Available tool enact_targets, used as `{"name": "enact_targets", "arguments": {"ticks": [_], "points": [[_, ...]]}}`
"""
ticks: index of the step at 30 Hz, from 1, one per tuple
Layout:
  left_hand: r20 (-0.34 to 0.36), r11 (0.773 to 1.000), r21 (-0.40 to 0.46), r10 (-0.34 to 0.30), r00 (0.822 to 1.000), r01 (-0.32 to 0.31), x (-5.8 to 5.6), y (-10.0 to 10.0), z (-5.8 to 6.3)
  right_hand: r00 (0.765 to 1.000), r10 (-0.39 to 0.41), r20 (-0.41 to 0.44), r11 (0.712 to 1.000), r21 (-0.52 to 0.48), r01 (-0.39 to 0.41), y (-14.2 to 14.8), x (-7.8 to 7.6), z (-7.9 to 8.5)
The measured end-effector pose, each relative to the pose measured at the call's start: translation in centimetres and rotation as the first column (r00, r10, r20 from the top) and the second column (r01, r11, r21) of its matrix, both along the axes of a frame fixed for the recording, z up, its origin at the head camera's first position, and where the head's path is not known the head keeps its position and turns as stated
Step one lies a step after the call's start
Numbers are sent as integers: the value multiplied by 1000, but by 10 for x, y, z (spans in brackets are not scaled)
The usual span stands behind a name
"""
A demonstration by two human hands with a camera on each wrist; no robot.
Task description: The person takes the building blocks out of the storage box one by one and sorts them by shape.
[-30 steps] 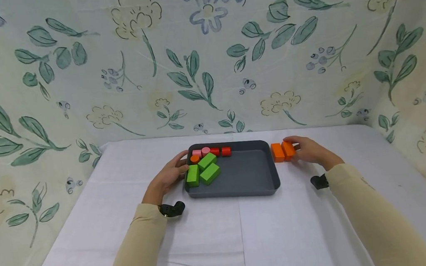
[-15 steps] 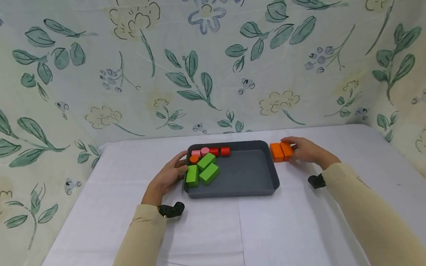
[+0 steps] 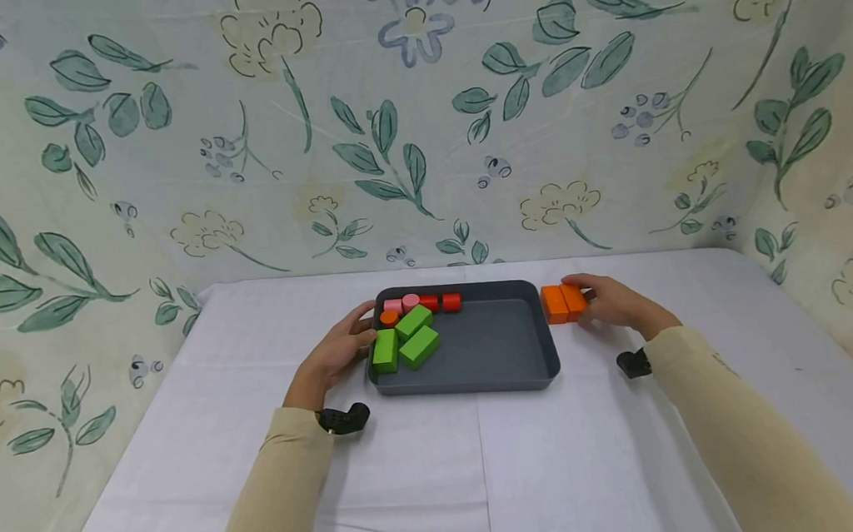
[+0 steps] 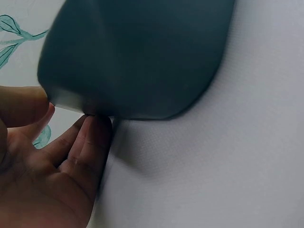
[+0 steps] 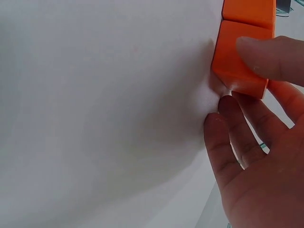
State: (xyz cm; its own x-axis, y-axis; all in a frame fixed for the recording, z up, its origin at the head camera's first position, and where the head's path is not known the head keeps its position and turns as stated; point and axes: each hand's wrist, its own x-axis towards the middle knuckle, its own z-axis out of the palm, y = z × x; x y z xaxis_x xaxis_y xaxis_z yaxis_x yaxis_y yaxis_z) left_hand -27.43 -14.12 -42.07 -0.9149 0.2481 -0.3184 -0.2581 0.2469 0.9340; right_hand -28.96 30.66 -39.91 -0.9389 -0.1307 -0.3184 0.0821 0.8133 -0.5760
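A dark grey tray lies on the white cloth. My left hand touches its left side, thumb and fingertips at the rim; in the left wrist view the fingers reach the tray's lower edge. To the right of the tray stand two orange blocks side by side. My right hand grips the right orange block between thumb and forefinger, while the other fingers rest low beside it. Its left neighbour, the other orange block, stands right by the tray's right wall.
Inside the tray's left part lie several green blocks, pink cylinders, red pieces and an orange cylinder. A floral cloth hangs behind the table.
My right hand has shifted slightly left with the right orange block, and the two orange blocks now sit closer together. The left hand and tray have stayed in place.
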Motion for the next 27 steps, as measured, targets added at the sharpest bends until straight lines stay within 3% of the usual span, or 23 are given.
{"name": "enact_targets", "arguments": {"ticks": [9, 14, 20, 23, 27], "points": [[2, 1000, -11, 8, 1000, -8, 0, 2, 1, 1000, 23, -2, 1000, -11, -23, 0, 3, 9], [1, 1000, -5, 3, 1000, -3, 0, 1, 2, 994, 48, -99, 999, 1, -48, -5, 4, 29], [-12, 1000, -1, -6, 1000, 6, 0, -2, 4, 949, 57, -310, 998, 43, -46, -32, 2, 52], [-9, 1000, -6, 3, 1000, -3, 1, -1, 2, 922, 107, -373, 994, 47, -96, -52, 4, 59], [-10, 1000, -6, 5, 1000, -5, 1, 0, 1, 892, 220, -395, 976, 84, -203, -83, 5, 66]]}}
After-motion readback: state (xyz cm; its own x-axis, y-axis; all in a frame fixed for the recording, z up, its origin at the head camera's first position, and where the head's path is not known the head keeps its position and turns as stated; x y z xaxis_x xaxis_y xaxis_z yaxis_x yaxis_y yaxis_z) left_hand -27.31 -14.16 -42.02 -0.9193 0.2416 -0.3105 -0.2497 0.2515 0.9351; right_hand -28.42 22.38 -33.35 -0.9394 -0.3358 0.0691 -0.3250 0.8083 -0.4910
